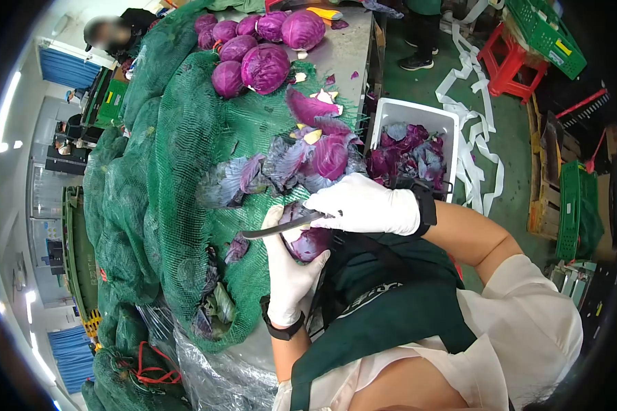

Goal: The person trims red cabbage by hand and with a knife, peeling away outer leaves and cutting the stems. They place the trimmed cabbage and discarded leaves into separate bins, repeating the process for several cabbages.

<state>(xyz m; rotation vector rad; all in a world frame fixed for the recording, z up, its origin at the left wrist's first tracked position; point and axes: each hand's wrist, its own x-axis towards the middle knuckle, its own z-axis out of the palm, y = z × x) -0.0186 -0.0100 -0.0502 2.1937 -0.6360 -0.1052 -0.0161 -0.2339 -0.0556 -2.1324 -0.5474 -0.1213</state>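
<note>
My left hand (pixel 288 274), in a white glove, cups a small red cabbage (pixel 310 243) from below, close to my green apron. My right hand (pixel 363 205), also gloved in white, grips a knife (pixel 275 230) whose dark blade lies across the top of that cabbage and points left. Both hands are over the edge of a table draped in green netting (pixel 178 178). Just beyond the hands lies a pile of cut-off purple leaves (pixel 301 157).
Several whole red cabbages (pixel 264 65) sit at the table's far end. A white crate (pixel 418 109) holding purple leaves stands to the right. On the floor beyond are a red stool (pixel 507 65), a green crate (pixel 548 34) and white strips. Another person's legs (pixel 424 31) are at the top.
</note>
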